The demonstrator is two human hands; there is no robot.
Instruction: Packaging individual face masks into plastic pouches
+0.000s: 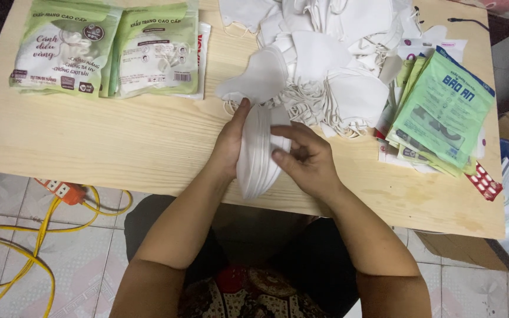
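Pale tiled floor (pixel 7 194) shows along the bottom of my view, and above it a light wooden desk (pixel 119 141) fills most of the frame. Across the far middle of the desk I see a big loose heap of white face masks (pixel 331 53), their ear loops tangled along the near edge. To the right of the heap lies a fanned pile of flat green packets (pixel 443 112), overlapping one another and reaching close to the desk's right edge. At the far left corner two filled green-and-white packets (pixel 107 50) lie side by side, touching.

Near the front edge, at the middle, I hold a stack of white masks (pixel 259 150) standing on edge between both hands. My left hand (pixel 230 144) is curled around the stack's left side, fingers pressed flat against it, thumb up by the top. My right hand (pixel 304 159) grips the right side, fingers bent over the outermost mask. One more white mask (pixel 257 79) sits just above the stack, at the near edge of the heap.

On the floor to the left a yellow cable (pixel 36 241) loops away from an orange power strip (pixel 60 189) lying just below the desk's edge. A small red blister card (pixel 485 182) lies at the desk's right edge, below the flat packets.
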